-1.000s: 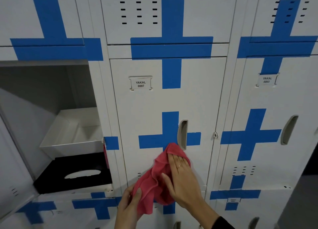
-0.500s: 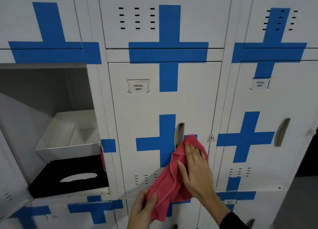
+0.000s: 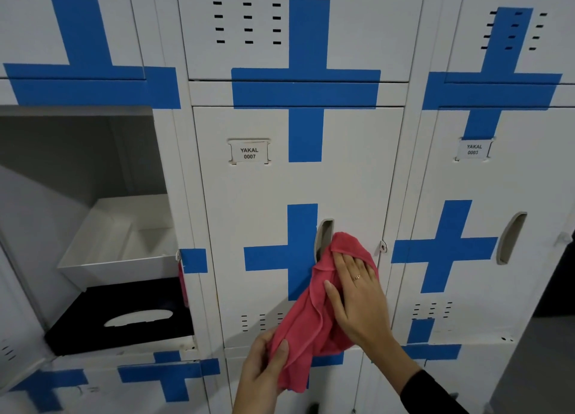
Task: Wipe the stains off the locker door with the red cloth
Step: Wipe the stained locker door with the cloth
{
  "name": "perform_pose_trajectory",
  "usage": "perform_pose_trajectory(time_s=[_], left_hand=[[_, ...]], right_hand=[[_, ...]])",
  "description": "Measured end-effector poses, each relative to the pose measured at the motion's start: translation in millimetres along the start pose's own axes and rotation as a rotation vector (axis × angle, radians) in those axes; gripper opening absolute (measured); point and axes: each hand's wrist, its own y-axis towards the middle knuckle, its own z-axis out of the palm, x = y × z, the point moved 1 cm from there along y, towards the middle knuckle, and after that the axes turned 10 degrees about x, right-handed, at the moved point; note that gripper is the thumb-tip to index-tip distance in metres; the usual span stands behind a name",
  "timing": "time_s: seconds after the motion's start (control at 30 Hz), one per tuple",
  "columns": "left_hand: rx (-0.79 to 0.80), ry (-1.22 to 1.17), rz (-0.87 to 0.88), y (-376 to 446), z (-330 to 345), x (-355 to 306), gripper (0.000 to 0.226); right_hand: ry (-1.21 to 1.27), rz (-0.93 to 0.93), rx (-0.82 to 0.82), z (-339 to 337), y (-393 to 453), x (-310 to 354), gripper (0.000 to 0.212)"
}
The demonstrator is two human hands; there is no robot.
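— Where's the cloth [image 3: 314,317]?
— On the door [image 3: 273,189], just right of its handle slot [image 3: 323,239], under the right hand [image 3: 357,295]'s flat fingers [image 3: 348,265].
— The left hand [image 3: 264,370]?
— Pinches its hanging lower end.

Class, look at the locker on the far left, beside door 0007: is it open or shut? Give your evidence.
Open. The left locker shows its inside, with a white tray above a black box; its door swings out at lower left.
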Motion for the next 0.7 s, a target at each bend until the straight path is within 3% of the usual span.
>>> perform_pose_trajectory(time_s=[0.27, 0.37, 0.53, 0.7], left_hand=[[-0.057, 0.006, -0.021, -1, -6, 20, 0.017], [-0.088, 0.04, -0.014, -2, -6, 24, 0.016], [-0.057, 0.053, 0.019, -2, -1, 11, 0.016], [-0.031, 0.08, 0.145, -4, 7, -15, 0.021]], right_hand=[[-0.049, -0.007, 0.188, 49, -60, -21, 0.059], [-0.043, -0.01, 0.186, 53, -62, -19, 0.061], [0.128, 0.089, -0.074, 21, -5, 6, 0.068], [0.04, -0.043, -0.236, -23, 51, 42, 0.069]])
